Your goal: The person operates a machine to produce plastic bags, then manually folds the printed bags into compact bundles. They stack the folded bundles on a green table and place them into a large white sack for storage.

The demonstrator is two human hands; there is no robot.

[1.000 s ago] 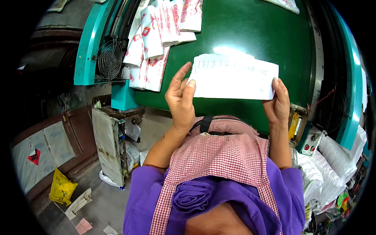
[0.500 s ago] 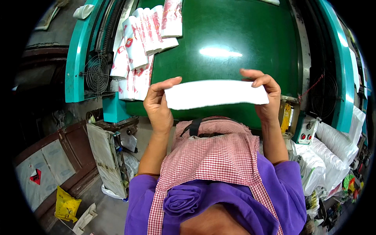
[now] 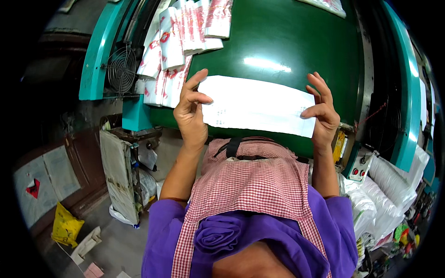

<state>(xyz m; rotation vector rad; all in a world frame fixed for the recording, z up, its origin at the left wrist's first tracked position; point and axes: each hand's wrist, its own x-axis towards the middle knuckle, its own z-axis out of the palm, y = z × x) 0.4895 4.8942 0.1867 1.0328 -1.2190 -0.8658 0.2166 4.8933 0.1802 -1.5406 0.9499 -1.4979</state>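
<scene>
Overhead, glossy green conveyor belt, teal frame, littered workshop floor.

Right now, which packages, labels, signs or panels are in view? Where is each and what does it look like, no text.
White flat bag: held by its ends between left hand and right hand, long rectangle, faint grey print.
Printed bags: overlapping on the green belt, upper left, white with red.
Yellow bag: floor, lower left, crumpled.
Control box: right of the apron, pale, red buttons.
</scene>
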